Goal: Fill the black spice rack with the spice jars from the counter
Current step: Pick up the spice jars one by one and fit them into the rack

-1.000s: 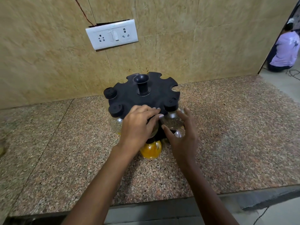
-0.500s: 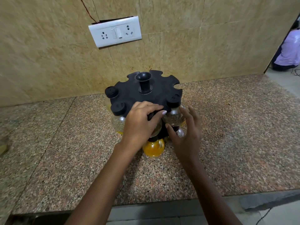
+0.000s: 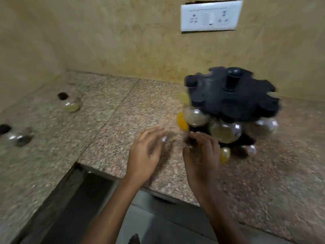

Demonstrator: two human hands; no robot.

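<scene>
The black spice rack stands on the granite counter at the right, against the wall, with several round glass jars hanging in its slots and a few slots bare. Two loose jars with black caps lie on the counter at the left: one with yellowish contents, one at the far left edge. My left hand hovers over the counter left of the rack, fingers apart, holding nothing. My right hand is at the rack's lower front, fingers curled; blur hides whether it grips anything.
A white switch and socket plate is on the tiled wall above the rack. The counter turns a corner at the left, with a dark gap below its front edge. The frame is motion-blurred.
The view has swung left, so the rack now sits at the right and two loose jars show at the left. My left hand has come off the rack and moved leftward.
</scene>
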